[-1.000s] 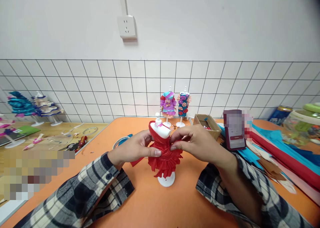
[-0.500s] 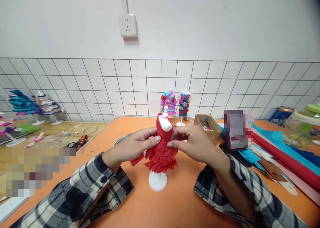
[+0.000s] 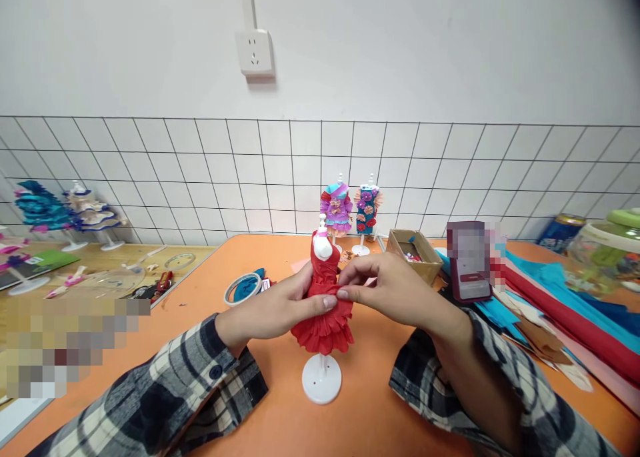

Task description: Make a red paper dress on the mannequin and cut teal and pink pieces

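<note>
A small white doll dress form (image 3: 324, 246) wears a red ruffled dress (image 3: 324, 337) of crepe-like material, above a round white base (image 3: 322, 379). My left hand (image 3: 286, 305) wraps the dress from the left, its thumb lying across the front below the waist. From the other side my right hand (image 3: 383, 287) pinches red material at the right of the waist between thumb and forefinger. Whether that bit is a loose strip or part of the dress, I cannot tell. The fingers behind the dress are hidden.
Behind stand two dressed forms, one purple (image 3: 338, 207) and one teal with flowers (image 3: 367, 210). A tape roll (image 3: 242, 289) lies left, a cardboard box (image 3: 425, 263) back right. A phone (image 3: 470, 263) and coloured sheets (image 3: 565, 303) are on the right.
The dress form has tilted and turned slightly, its base coming nearer me. My left thumb has moved down and right across the dress. The red strip left of the skirt no longer shows.
</note>
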The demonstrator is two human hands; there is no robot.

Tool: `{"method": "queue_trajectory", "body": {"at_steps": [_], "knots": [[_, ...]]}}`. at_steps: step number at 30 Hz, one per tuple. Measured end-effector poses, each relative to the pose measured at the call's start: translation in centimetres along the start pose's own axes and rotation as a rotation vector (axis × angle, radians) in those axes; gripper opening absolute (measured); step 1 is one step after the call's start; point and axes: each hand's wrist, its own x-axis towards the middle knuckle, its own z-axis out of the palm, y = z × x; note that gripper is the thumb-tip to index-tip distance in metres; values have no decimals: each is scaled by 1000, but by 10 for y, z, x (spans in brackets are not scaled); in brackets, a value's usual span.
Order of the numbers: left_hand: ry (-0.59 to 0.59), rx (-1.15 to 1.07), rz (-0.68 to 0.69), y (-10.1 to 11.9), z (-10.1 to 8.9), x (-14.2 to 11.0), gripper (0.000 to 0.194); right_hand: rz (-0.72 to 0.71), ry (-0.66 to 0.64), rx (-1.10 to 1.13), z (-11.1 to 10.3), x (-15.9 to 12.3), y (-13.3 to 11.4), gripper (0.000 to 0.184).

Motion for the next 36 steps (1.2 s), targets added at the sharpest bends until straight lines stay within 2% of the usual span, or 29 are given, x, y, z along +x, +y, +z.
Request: {"method": "queue_trajectory", "body": {"at_steps": [5, 10, 12, 16, 21, 25, 26, 29, 31, 34, 36], "knots": [[-58, -180, -19, -2, 0, -1, 44, -79, -27, -10, -1, -2, -4, 7], [1, -212, -21, -5, 1, 1, 37, -149, 79, -129, 7, -2, -6, 11], [3, -179, -27, -6, 3, 2, 37, -135, 114, -101, 11, -2, -7, 9], [22, -168, -66, -6, 7, 3, 34, -102, 121, 14, 16, -1, -6, 23], [24, -151, -99, -3, 4, 1, 38, -120, 236, -119, 21, 5, 4, 34], [-51, -110, -85, -2, -3, 2, 36, -127, 197, -11, 29, 12, 14, 61], [-62, -85, -80, -2, -5, 2, 33, -148, 173, 46, 32, 13, 15, 63], [-75, 25, -111, 0, -11, 0, 35, -178, 74, 188, 37, 16, 18, 38], [-27, 117, -106, 4, -16, -2, 43, -160, 34, 236, 36, 16, 17, 28], [58, 229, -55, 14, -24, -7, 52, -76, 73, 276, 30, 15, 13, 38], [100, 278, -76, 21, -27, -9, 44, 9, 95, 258, 27, 14, 8, 38]]}}
